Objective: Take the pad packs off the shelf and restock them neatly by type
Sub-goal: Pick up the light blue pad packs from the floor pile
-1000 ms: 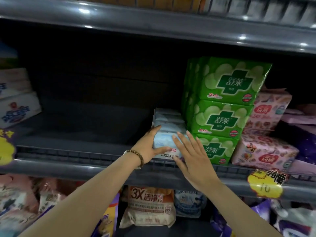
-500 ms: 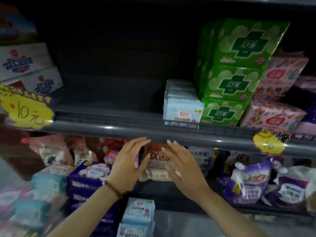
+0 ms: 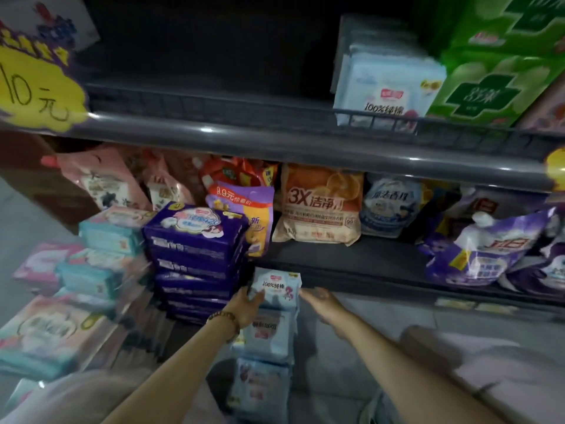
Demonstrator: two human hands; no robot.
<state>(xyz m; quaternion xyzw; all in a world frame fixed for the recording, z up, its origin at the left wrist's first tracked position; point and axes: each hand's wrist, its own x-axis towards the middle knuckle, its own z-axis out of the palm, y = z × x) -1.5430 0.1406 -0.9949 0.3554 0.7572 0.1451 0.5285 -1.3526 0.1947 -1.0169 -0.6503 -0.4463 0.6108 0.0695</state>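
Observation:
A light blue pad pack (image 3: 277, 288) stands at the head of a line of matching packs (image 3: 265, 336) on the floor in front of the bottom shelf. My left hand (image 3: 244, 307) grips its left edge, thumb on the front. Just off the pack's right edge is my right hand (image 3: 321, 301), fingers apart; the blur hides whether it touches. On the upper shelf a row of the same light blue packs (image 3: 385, 87) sits next to stacked green packs (image 3: 495, 90).
Floor stacks stand to the left: dark purple packs (image 3: 195, 240), teal packs (image 3: 108, 234), pink packs (image 3: 46, 332). The lower shelf holds an orange detergent bag (image 3: 318, 206) and purple bags (image 3: 489, 252). The grey shelf rail (image 3: 214, 130) carries a yellow price tag (image 3: 36, 87).
Both hands left the light blue packs on the upper shelf and dropped to the floor. My view tilted down, and my left hand has taken hold of a floor pack.

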